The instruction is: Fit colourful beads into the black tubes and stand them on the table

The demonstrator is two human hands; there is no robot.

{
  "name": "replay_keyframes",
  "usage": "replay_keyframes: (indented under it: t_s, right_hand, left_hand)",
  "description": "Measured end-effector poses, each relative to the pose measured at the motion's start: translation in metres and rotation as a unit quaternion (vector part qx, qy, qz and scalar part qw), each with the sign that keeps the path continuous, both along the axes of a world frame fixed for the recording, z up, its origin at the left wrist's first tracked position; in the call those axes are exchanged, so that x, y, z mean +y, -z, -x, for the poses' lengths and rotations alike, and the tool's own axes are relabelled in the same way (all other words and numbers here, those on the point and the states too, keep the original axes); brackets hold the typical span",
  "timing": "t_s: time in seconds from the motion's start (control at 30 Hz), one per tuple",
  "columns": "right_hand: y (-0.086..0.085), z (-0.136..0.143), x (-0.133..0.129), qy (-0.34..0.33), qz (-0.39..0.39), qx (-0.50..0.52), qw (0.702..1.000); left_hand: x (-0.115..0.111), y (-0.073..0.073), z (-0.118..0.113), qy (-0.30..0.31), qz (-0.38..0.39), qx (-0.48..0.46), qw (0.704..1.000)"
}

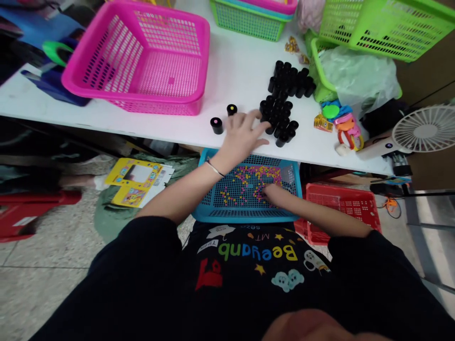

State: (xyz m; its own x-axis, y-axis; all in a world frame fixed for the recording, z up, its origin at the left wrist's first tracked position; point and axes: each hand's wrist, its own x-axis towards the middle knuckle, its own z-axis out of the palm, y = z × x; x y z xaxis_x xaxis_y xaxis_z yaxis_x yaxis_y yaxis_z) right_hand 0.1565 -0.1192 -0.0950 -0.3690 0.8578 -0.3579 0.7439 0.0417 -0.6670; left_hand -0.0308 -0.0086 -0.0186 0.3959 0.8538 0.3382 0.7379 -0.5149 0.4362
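My left hand (pixel 242 132) reaches over the white table's front edge, fingers spread, with nothing held that I can see. Its fingertips are at the near side of a cluster of short black cylinders (pixel 275 113); whether they touch one is unclear. Left of that hand stand two more black cylinders, one with a yellow centre (pixel 232 109) and one with a pink centre (pixel 216 125). My right hand (pixel 273 194) is down in a blue basket (pixel 245 218), fingers closed among small pink and yellow pieces (pixel 258 176). What its fingertips pinch is hidden.
A large pink basket (pixel 170 97) stands on the table (pixel 234 61) at left. Green baskets (pixel 384 28) and a plastic bag (pixel 357 71) are at right, near a small fan (pixel 426 128). Below the table are a red crate (pixel 341 203) and yellow printed cardboard (pixel 138 177).
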Motion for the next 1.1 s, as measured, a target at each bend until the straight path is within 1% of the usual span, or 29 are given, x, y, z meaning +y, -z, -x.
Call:
replay_keyframes:
  t_s: [0.07,0.13,0.17,0.23,0.3,0.37,0.47,0.53,0.57,0.63,0.7,0.77,0.8,0.83,0.9,0.97,1.1]
  right_hand:
    - [0.000,0.002,0.002,-0.023,0.026,-0.023,0.999]
    - [-0.001,0.003,0.004,-0.032,0.039,-0.046,0.998]
    - [-0.002,0.004,0.006,-0.034,0.042,-0.056,0.997]
    - [-0.003,0.005,0.007,-0.035,0.046,-0.074,0.996]
    - [-0.004,0.003,0.007,-0.037,0.051,-0.086,0.994]
    - [-0.003,0.000,0.005,-0.036,0.055,-0.088,0.994]
    - [-0.004,-0.005,0.002,-0.031,0.054,-0.073,0.995]
    - [-0.010,-0.007,0.003,-0.026,0.040,-0.050,0.998]
    - [-0.015,-0.008,0.006,-0.027,0.032,-0.036,0.998]
    - [-0.031,-0.008,0.015,-0.032,-0.002,0.006,0.999]
    - [-0.051,-0.007,0.030,-0.011,-0.077,0.067,0.995]
    - [-0.071,-0.004,0.047,0.058,-0.169,0.117,0.977]
    - [-0.078,-0.003,0.056,0.095,-0.201,0.128,0.967]
    - [-0.084,-0.002,0.065,0.125,-0.217,0.128,0.960]
    - [-0.089,0.001,0.078,0.151,-0.217,0.120,0.957]
    - [-0.088,0.003,0.084,0.155,-0.201,0.124,0.959]
    - [-0.082,0.006,0.081,0.191,-0.140,0.178,0.955]
  left_hand:
    - [-0.005,0.000,-0.027,0.027,0.011,0.002,1.000]
    - [-0.008,0.003,-0.048,0.036,0.007,0.006,0.999]
    - [-0.008,0.006,-0.055,0.035,0.001,0.006,0.999]
    - [-0.009,0.011,-0.060,0.028,-0.014,0.003,0.999]
    - [-0.009,0.015,-0.054,0.026,-0.023,-0.002,0.999]
    - [-0.010,0.016,-0.041,0.036,-0.026,0.001,0.999]
    - [-0.008,0.016,-0.016,0.075,-0.006,0.004,0.997]
    - [-0.004,0.017,-0.001,0.112,0.027,-0.014,0.993]
    - [-0.002,0.019,0.005,0.129,0.045,-0.033,0.990]
    - [0.002,0.025,0.015,0.156,0.081,-0.082,0.981]
    - [0.006,0.032,0.020,0.172,0.113,-0.124,0.971]
    - [0.008,0.040,0.022,0.181,0.137,-0.152,0.962]
    - [0.009,0.042,0.023,0.182,0.144,-0.165,0.959]
    - [0.010,0.044,0.023,0.182,0.149,-0.176,0.956]
    - [0.012,0.046,0.023,0.176,0.159,-0.195,0.952]
    - [0.014,0.046,0.023,0.174,0.168,-0.201,0.949]
    - [0.016,0.044,0.023,0.181,0.176,-0.208,0.945]
